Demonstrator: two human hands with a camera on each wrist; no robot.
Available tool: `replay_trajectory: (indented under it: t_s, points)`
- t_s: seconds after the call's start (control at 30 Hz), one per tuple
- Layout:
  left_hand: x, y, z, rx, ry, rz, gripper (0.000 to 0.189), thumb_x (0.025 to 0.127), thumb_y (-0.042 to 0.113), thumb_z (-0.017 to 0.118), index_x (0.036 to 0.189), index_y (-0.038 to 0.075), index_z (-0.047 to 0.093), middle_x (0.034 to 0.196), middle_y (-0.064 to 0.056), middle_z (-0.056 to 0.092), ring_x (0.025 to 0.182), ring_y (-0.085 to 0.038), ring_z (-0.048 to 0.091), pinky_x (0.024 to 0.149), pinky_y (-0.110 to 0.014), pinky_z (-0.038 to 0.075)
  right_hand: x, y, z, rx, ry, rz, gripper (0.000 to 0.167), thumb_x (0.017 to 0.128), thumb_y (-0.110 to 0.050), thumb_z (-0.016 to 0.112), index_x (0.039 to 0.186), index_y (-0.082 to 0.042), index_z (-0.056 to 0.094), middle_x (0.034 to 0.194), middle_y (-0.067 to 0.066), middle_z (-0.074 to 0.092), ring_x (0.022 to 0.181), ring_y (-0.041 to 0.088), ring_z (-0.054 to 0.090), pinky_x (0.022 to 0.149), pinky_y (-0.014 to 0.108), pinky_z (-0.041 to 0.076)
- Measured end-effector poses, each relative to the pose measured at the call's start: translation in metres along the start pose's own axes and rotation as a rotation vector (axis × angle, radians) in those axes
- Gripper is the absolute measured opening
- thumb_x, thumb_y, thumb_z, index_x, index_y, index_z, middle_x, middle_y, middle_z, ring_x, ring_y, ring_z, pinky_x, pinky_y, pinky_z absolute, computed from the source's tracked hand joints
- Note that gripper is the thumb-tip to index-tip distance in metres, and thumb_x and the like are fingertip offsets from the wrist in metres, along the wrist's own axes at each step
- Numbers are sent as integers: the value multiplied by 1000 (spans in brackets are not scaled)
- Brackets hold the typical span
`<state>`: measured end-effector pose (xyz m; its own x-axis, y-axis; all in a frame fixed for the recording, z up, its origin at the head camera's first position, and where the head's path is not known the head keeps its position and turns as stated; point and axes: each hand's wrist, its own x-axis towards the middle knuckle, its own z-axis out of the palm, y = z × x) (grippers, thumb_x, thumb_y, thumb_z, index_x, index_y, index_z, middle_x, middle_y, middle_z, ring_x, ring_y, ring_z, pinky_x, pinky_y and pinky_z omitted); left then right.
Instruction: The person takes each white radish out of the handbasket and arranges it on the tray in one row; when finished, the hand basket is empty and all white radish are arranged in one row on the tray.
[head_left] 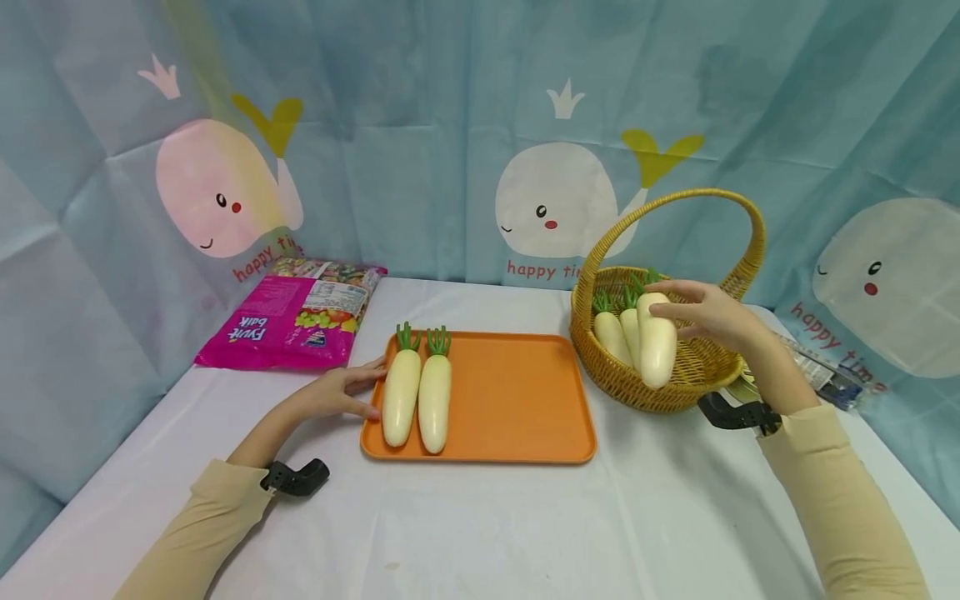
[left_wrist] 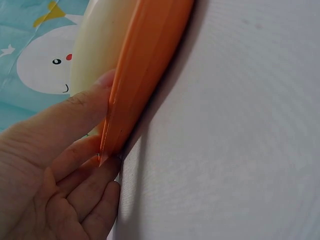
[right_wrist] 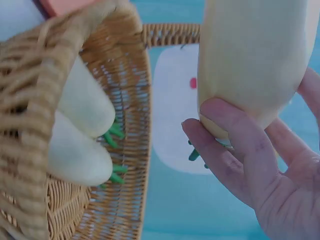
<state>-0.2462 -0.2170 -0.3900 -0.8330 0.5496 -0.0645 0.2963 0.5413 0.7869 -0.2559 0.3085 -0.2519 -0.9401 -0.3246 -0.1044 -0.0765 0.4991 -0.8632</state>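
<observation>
My right hand (head_left: 705,315) grips a white radish (head_left: 657,346) near its leafy end, its thick lower end tilted toward me, above the wicker basket (head_left: 611,379). In the right wrist view, thumb and fingers (right_wrist: 240,130) curl round the held radish (right_wrist: 255,55); its green leaves are mostly hidden. Two more radishes (right_wrist: 82,155) lie inside the basket. My left hand (head_left: 333,393) holds the left rim of an orange tray (head_left: 517,400), thumb over the edge in the left wrist view. Two white radishes (head_left: 401,396) lie side by side at the tray's left end, leaves pointing away.
Behind the tray on the left lies a pink snack bag (head_left: 296,312). A tall handle (head_left: 697,193) arches over the basket. Partly hidden behind my right forearm is a clear package (head_left: 832,379). A printed blue curtain (head_left: 420,150) hangs behind the white-covered table (head_left: 465,533).
</observation>
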Motion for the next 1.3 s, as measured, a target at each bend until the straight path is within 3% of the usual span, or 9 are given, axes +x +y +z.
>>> replay_trajectory:
  t_s: [0.47, 0.73, 0.97, 1.3]
  points:
    - [0, 1, -1, -3, -7, 16, 77, 74, 30, 73, 134, -3, 37, 143, -20, 19, 128, -38, 19, 99, -50, 23, -12, -13, 27, -52, -31, -38, 60, 86, -28, 61, 135, -5, 37, 147, 9, 9, 114, 36, 42, 81, 45, 46]
    - [0, -2, -1, -4, -10, 44, 74, 75, 25, 73, 132, -5, 37, 142, -23, 19, 127, -39, 20, 99, -49, 23, -17, -17, 43, -22, -58, -83, 52, 84, -22, 64, 129, -3, 46, 145, 9, 21, 111, 28, 47, 77, 44, 48]
    - [-2, -2, 3, -9, -3, 36, 73, 75, 26, 73, 132, -4, 38, 142, -22, 20, 127, -39, 21, 99, -49, 24, -25, -16, 53, -27, -98, -86, 49, 84, -20, 64, 128, -5, 48, 146, 7, 20, 102, 20, 54, 79, 47, 47]
    - [-1, 0, -1, 0, -10, 18, 76, 75, 28, 72, 133, -4, 37, 144, -20, 18, 128, -38, 20, 100, -49, 23, -6, -21, 84, 41, -161, -102, 49, 82, -21, 67, 126, -7, 51, 147, 2, 18, 109, 27, 51, 76, 41, 49]
